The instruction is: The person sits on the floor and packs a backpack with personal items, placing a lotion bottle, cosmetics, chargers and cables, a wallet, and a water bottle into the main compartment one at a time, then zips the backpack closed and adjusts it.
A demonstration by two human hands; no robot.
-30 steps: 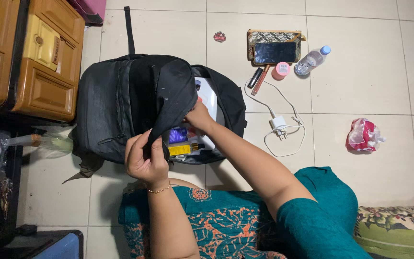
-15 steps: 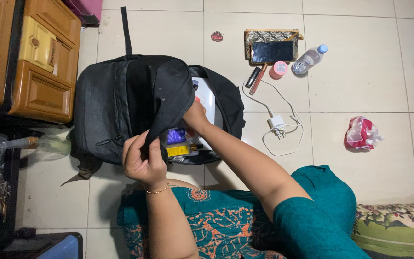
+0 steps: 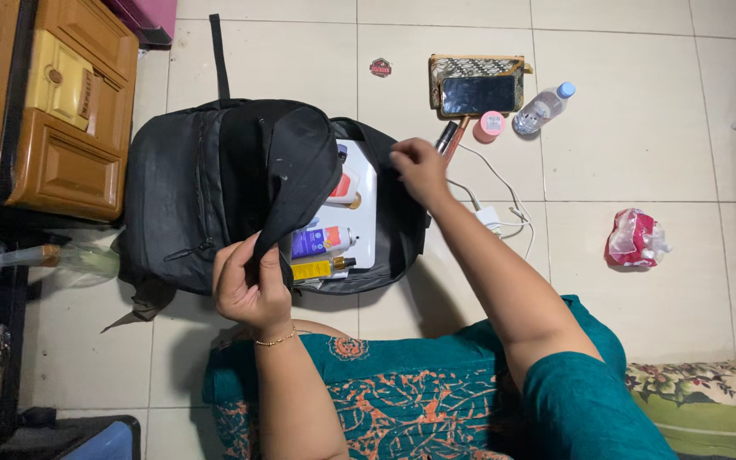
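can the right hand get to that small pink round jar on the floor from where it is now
Probably yes. The right hand is out over the edge of the backpack, and the pink jar sits just beyond it on open tile, with only a slim dark tube lying between them.

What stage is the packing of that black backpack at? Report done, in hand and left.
Done: tubes and bottles already lie on a white flat thing inside the open black fabric backpack.
In hand: the left hand holds the flap up; the right hand is over the floor beside the bag's rim, near a dark slim tube.
Left: phone on patterned pouch, pink round jar, clear plastic bottle, white charger.
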